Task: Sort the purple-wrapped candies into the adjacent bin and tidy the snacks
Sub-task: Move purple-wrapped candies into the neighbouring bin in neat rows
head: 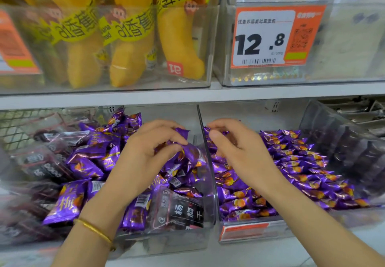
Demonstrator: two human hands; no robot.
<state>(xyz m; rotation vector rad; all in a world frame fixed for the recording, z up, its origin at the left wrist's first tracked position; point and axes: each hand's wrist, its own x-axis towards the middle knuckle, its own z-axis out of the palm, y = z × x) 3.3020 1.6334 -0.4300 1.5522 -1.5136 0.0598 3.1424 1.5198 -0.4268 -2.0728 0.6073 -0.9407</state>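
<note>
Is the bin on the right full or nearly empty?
Mostly full: purple-wrapped candies lie in rows across the right bin, hiding its floor. How deep they are stacked, cannot tell.

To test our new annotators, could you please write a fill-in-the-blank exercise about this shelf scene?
The left hand pinches a ____-wrapped candy.
The price tag reads ____.
The gold bracelet sits on the ____ wrist.
Missing words: purple; 12.8; left.
</note>
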